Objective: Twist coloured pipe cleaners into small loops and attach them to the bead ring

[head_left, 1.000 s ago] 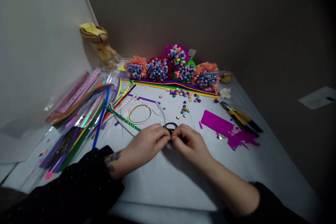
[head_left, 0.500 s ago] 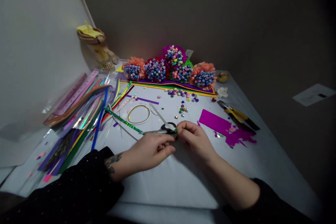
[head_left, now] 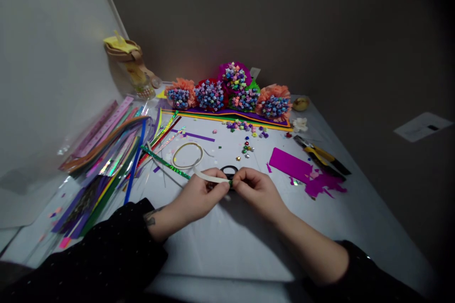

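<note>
Between my two hands runs a narrow paper strip [head_left: 212, 178], its pale side showing and a small green bit at its right end. My left hand [head_left: 202, 194] pinches the strip between thumb and fingers. The fingertips of my right hand [head_left: 256, 191] are closed on the green end, close to my left thumb. Behind the fingers lies a pair of scissors [head_left: 229, 169] with black handles, mostly hidden. A glittery green strip [head_left: 167, 163] lies on the table and passes behind my left hand. A gold ring-shaped band [head_left: 187, 155] rests just beyond.
Coloured strips [head_left: 106, 170] and plastic sleeves crowd the left. Star-filled paper flowers [head_left: 210, 95] line the back, with small folded stars [head_left: 245, 127] before them. To the right lie magenta paper [head_left: 289, 164], yellow-black pliers [head_left: 322, 155] and a white flower [head_left: 300, 125].
My left hand has moved up and closed on the strip. The strip has swung down from pointing up and away to lying leftward across my left fingers.
</note>
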`<state>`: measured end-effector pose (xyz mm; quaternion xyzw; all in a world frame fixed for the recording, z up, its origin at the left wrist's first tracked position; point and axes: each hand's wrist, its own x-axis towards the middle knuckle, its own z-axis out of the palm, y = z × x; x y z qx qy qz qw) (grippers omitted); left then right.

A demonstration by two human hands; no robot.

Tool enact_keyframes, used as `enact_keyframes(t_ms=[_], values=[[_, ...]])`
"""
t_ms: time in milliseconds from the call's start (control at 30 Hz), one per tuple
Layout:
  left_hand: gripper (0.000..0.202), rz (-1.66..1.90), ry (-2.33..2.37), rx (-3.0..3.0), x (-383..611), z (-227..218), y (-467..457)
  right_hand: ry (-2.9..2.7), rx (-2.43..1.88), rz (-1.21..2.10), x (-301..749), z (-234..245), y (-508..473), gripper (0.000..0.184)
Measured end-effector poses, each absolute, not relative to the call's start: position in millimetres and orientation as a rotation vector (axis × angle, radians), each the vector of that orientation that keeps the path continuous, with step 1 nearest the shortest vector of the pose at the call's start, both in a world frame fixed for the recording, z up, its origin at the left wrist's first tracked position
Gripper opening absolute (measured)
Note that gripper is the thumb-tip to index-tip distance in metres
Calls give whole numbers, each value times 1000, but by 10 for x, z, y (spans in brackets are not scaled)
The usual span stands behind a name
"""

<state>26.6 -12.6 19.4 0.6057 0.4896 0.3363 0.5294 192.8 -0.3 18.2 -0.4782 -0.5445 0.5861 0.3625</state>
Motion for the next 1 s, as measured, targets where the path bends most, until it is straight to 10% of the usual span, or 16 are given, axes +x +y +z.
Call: enact_keyframes(t_ms=[1000], values=[[15, 745, 1168, 1775, 204, 145, -107, -1491, -1265, 1459, 1934, 163, 10, 8]])
